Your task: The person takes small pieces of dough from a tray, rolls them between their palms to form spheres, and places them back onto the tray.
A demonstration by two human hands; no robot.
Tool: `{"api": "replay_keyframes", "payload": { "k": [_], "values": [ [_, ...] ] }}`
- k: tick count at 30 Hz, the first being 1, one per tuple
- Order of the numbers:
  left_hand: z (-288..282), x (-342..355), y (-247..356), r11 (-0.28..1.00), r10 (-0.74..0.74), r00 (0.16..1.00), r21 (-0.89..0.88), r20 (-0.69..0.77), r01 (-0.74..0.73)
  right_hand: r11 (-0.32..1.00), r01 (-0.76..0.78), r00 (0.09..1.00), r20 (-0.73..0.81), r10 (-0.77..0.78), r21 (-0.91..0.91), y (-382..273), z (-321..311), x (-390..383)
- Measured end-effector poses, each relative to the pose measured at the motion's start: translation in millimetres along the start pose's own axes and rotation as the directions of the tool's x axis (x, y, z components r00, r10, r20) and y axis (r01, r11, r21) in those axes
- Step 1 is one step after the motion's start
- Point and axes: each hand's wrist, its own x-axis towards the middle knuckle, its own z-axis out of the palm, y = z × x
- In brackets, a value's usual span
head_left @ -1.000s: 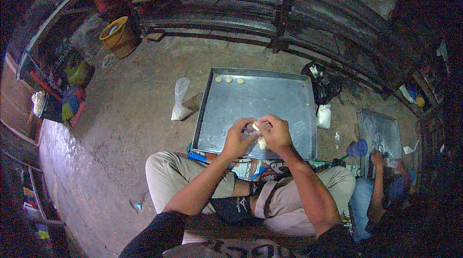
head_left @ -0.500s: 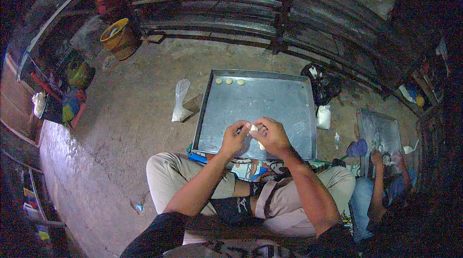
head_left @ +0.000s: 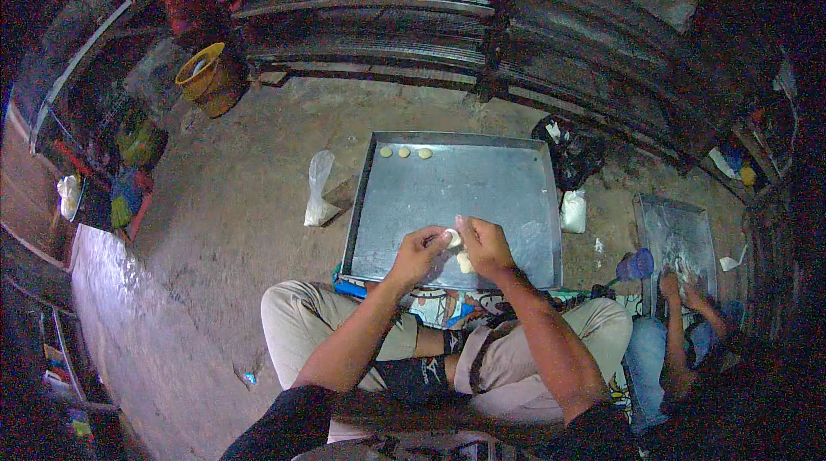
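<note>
Sitting on the floor, we hold a small pale dough piece point(head_left: 452, 238) between both hands, just above the near edge of the large metal baking tray point(head_left: 482, 194). Our left hand point(head_left: 419, 254) grasps the piece with its fingertips, and our right hand point(head_left: 484, 246) is curled beside it, touching it; a second pale lump point(head_left: 465, 262) shows under the right palm. Three shaped dough pieces point(head_left: 401, 152) lie in a row at the far left corner of the tray. We think the soft dough may tear if we press too hard, or fall on the dusty floor, because we work at the tray's edge.
</note>
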Motion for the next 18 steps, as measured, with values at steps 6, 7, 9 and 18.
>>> {"api": "replay_keyframes", "payload": {
  "k": [6, 7, 9, 18],
  "values": [
    [-7, 10, -23, 0.991, 0.007, 0.990, -0.130, -0.144, -0.026, 0.986, 0.154, 0.987, 0.055, -0.151, -0.057, -25, 2, -4],
    [-5, 9, -23, 0.991, 0.036, 0.989, -0.123, -0.141, -0.054, 0.965, 0.228, 0.973, 0.070, -0.220, -0.134, -26, 0, -3],
    [-4, 9, -22, 0.983, 0.001, 0.994, -0.184, -0.108, -0.021, 0.940, 0.273, 0.961, 0.095, -0.259, -0.206, -28, -4, -3],
    [-3, 0, 3, 0.860, -0.214, 0.969, -0.447, 0.125, 0.248, 0.976, 0.152, 0.988, 0.032, -0.149, -0.154, -24, -12, 0]
  ]
}}
